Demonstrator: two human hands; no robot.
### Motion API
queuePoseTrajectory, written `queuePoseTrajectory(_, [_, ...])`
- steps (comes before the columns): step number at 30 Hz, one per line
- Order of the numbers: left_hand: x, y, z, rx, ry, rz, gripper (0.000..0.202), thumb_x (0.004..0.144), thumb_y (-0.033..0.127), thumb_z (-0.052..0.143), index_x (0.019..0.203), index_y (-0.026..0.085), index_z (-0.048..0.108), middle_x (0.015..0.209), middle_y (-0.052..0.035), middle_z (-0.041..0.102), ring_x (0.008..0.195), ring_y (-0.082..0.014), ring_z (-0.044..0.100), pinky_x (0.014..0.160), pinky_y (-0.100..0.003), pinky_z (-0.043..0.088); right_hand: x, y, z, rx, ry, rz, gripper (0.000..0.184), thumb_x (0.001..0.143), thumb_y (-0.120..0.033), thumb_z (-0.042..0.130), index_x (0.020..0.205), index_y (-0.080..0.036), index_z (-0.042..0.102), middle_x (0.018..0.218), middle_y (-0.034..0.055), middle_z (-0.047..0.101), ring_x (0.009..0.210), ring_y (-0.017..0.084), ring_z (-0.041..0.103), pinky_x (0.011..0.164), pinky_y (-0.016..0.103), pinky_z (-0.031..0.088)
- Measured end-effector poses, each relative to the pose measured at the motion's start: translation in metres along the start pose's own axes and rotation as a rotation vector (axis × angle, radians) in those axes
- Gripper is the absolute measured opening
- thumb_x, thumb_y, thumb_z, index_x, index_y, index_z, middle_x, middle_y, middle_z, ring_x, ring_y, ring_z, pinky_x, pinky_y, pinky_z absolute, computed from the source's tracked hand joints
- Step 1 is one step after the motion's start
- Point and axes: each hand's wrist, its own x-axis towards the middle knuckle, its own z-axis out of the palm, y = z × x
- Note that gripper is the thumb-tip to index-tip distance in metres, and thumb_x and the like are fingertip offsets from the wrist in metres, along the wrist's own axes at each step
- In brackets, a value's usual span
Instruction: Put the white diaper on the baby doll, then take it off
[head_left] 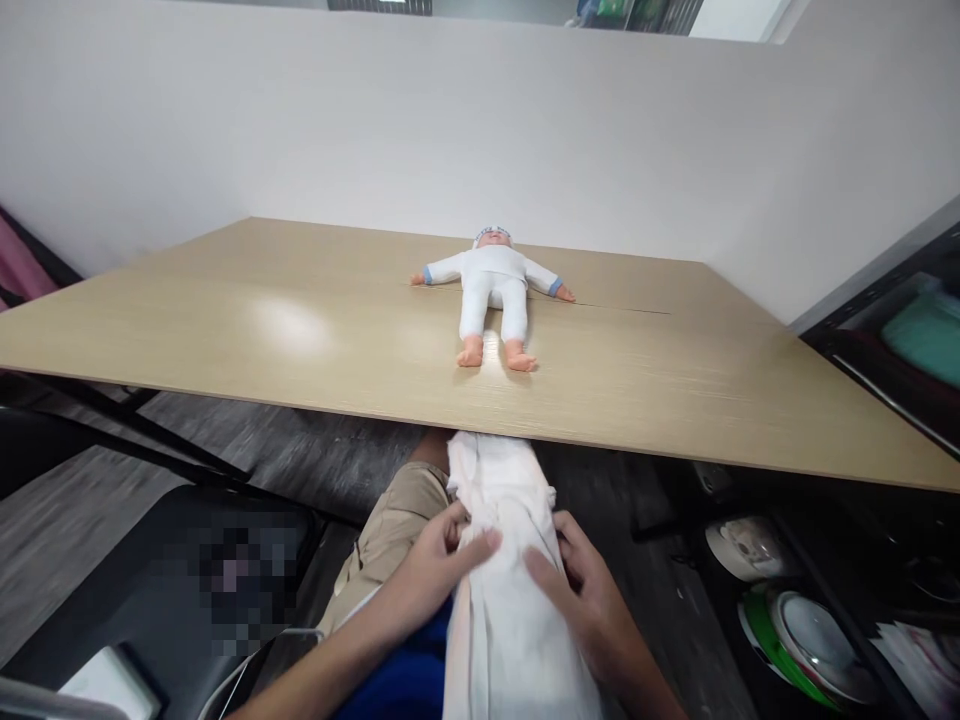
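Note:
A white cloth (pixel 501 560) lies over my lap, below the table's front edge. My left hand (pixel 435 565) pinches its left side, thumb on top. On the cloth's right side rests my right hand (pixel 581 580), its thumb pressed onto the fabric and its fingers curled behind it. On the wooden table (pixel 300 330) a baby doll (pixel 491 295) in a white suit and a cap lies on its back with arms spread, beyond reach of both hands.
A white wall stands behind the table. A dark chair (pixel 150 600) is at the lower left. Shelves (pixel 862 330) at the right hold bowls (pixel 810 630) and folded cloth. The floor under the table is grey wood.

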Motion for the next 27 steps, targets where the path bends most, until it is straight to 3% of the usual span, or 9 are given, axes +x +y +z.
queuePoseTrajectory(3, [-0.056,0.025,0.012,0.005,0.025,0.103,0.053,0.094,0.057,0.085,0.137,0.027,0.075,0.134,-0.0108,0.080,0.122,-0.0343,0.076,0.103,-0.044,0.064,-0.052,-0.032,0.015,-0.046,0.043,-0.123,0.042,0.097,-0.066,0.074,0.110,-0.027,0.066,0.099,0.0062,0.080,0.092,0.027,0.077,0.069,0.031,0.059])
queuePoseTrajectory(5, [-0.065,0.039,0.014,0.031,0.069,0.145,0.051,0.093,0.058,0.085,0.134,0.028,0.077,0.133,-0.0098,0.080,0.125,-0.0350,0.075,0.103,-0.042,0.064,-0.059,-0.045,0.026,-0.113,0.100,-0.188,0.039,0.099,-0.064,0.073,0.105,-0.027,0.065,0.091,0.0042,0.078,0.083,0.024,0.075,0.067,0.030,0.057])
queuePoseTrajectory(8, [-0.041,0.049,0.010,0.028,0.122,0.222,0.052,0.094,0.061,0.083,0.133,0.027,0.075,0.132,-0.0088,0.080,0.123,-0.0335,0.074,0.101,-0.038,0.063,-0.035,-0.053,0.037,-0.196,0.205,-0.262,0.036,0.101,-0.059,0.074,0.100,-0.026,0.060,0.081,0.0009,0.075,0.071,0.020,0.069,0.062,0.028,0.052])
queuePoseTrajectory(12, [0.010,0.044,-0.008,0.010,0.144,0.294,0.043,0.098,0.060,0.079,0.119,0.023,0.073,0.123,-0.0064,0.079,0.109,-0.0253,0.073,0.096,-0.031,0.059,0.016,-0.048,0.041,-0.225,0.206,-0.301,0.034,0.102,-0.057,0.074,0.106,-0.025,0.061,0.080,0.0003,0.077,0.070,0.019,0.070,0.064,0.027,0.052])
queuePoseTrajectory(15, [0.037,0.035,-0.020,0.032,0.204,0.279,0.045,0.094,0.063,0.081,0.101,0.021,0.069,0.103,-0.0039,0.077,0.097,-0.0224,0.071,0.090,-0.029,0.057,0.043,-0.037,0.039,-0.283,0.199,-0.249,0.037,0.103,-0.060,0.070,0.108,-0.025,0.063,0.082,0.0014,0.079,0.073,0.021,0.071,0.065,0.028,0.052])
queuePoseTrajectory(18, [0.048,0.028,-0.027,0.021,0.197,0.223,0.046,0.093,0.065,0.081,0.100,0.021,0.068,0.100,-0.0038,0.077,0.093,-0.0219,0.070,0.085,-0.029,0.057,0.055,-0.023,0.032,-0.399,0.208,-0.209,0.038,0.105,-0.063,0.066,0.106,-0.025,0.066,0.085,0.0030,0.078,0.074,0.022,0.071,0.067,0.032,0.054])
queuePoseTrajectory(23, [0.048,0.019,-0.029,-0.030,0.142,0.162,0.045,0.096,0.062,0.080,0.108,0.021,0.067,0.102,-0.0033,0.076,0.091,-0.0199,0.071,0.083,-0.028,0.057,0.055,-0.017,0.023,-0.619,0.570,-0.458,0.049,0.102,-0.060,0.070,0.133,-0.023,0.061,0.125,0.0157,0.075,0.105,0.031,0.072,0.085,0.047,0.062])
queuePoseTrajectory(25, [0.047,0.017,-0.029,-0.032,0.154,0.158,0.046,0.095,0.062,0.082,0.110,0.022,0.066,0.100,-0.0025,0.075,0.091,-0.0201,0.070,0.083,-0.028,0.056,0.059,-0.030,0.024,-0.680,0.577,-0.567,0.055,0.105,-0.055,0.067,0.149,-0.024,0.054,0.144,0.0188,0.067,0.123,0.035,0.068,0.099,0.054,0.062])
queuePoseTrajectory(27, [0.048,0.016,-0.030,-0.005,0.144,0.162,0.046,0.096,0.062,0.080,0.114,0.023,0.065,0.099,-0.0020,0.074,0.092,-0.0206,0.070,0.084,-0.029,0.056,0.073,-0.048,0.027,-0.765,0.465,-0.665,0.055,0.110,-0.049,0.063,0.157,-0.025,0.051,0.154,0.0176,0.063,0.141,0.035,0.061,0.116,0.058,0.055])
